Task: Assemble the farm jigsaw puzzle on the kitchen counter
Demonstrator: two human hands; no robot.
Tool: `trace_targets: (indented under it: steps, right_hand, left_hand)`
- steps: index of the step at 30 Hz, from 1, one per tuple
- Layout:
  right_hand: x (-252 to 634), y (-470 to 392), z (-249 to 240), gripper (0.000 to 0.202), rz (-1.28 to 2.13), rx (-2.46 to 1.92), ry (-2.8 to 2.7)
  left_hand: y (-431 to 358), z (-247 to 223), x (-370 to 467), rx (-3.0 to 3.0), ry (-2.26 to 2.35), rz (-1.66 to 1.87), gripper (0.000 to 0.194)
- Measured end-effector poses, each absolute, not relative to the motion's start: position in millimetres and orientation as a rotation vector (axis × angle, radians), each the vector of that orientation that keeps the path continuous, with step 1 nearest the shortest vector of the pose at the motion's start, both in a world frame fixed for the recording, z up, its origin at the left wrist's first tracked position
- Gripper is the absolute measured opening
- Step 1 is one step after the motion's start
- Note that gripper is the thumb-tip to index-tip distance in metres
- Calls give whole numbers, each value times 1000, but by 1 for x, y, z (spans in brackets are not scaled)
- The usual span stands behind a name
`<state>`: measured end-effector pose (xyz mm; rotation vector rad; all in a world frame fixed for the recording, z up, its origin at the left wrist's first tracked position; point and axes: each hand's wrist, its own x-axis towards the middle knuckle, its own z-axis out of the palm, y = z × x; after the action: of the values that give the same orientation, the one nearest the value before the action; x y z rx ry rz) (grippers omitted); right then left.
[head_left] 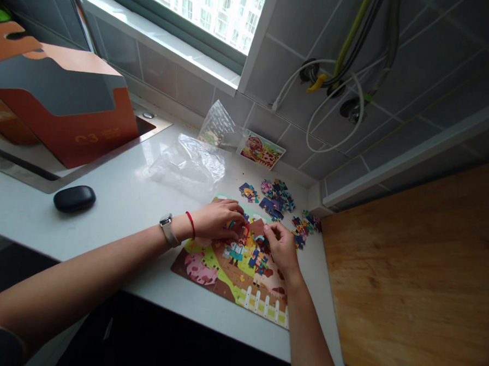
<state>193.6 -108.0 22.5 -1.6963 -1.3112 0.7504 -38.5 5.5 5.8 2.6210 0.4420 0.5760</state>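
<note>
The brown puzzle piece [257, 228] juts leftward from the right grip [282, 246].

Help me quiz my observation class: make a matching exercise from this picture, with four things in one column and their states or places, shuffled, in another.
Things
1. Left hand
2. Right hand
3. Picture card
4. Computer mouse

States or places
A. Propped against the tiled wall
B. Pinching a brown puzzle piece
C. Black, on the counter near the orange box
D. Over the puzzle, with a watch on its wrist

Pairs: 1-D, 2-B, 3-A, 4-C
</note>
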Motion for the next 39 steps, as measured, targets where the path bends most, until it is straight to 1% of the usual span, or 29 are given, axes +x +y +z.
trace_targets:
  steps: [3,6,10,15,18,23,29,31,35,39]
  right_hand:
    - [194,-107,23,39,707,-1719,-1296]
    - [194,-106,23,39,717,-1669,-1226]
    - [191,-107,24,44,931,-1606,-1060]
    - [186,-111,26,52,1072,-1553,-1021]
    - [186,-113,28,58,1128,-1542,-1061]
    - [187,-115,28,55,1178,-1555,-1122]
    - [186,-109,19,58,1046,-1581,-1081]
    - [188,-107,17,58,908,-1635,-1120]
    - [199,-106,16,47,494,-1747,-1211]
    - [203,-108,16,38,389,-1774,-1399]
  left_hand:
    - [7,8,-40,2598,424,564,26]
    - [9,9,-41,2589,456,569,24]
    - [11,8,-40,2565,536,647,18]
    - [12,11,-41,2542,587,695,23]
    - [11,12,-41,2550,581,671,20]
    - [11,11,-41,2553,560,674,20]
    - [13,10,-42,2531,597,692,22]
    - [12,10,-42,2538,587,684,22]
    - [11,9,-41,2553,585,648,21]
    - [10,9,-40,2558,561,639,18]
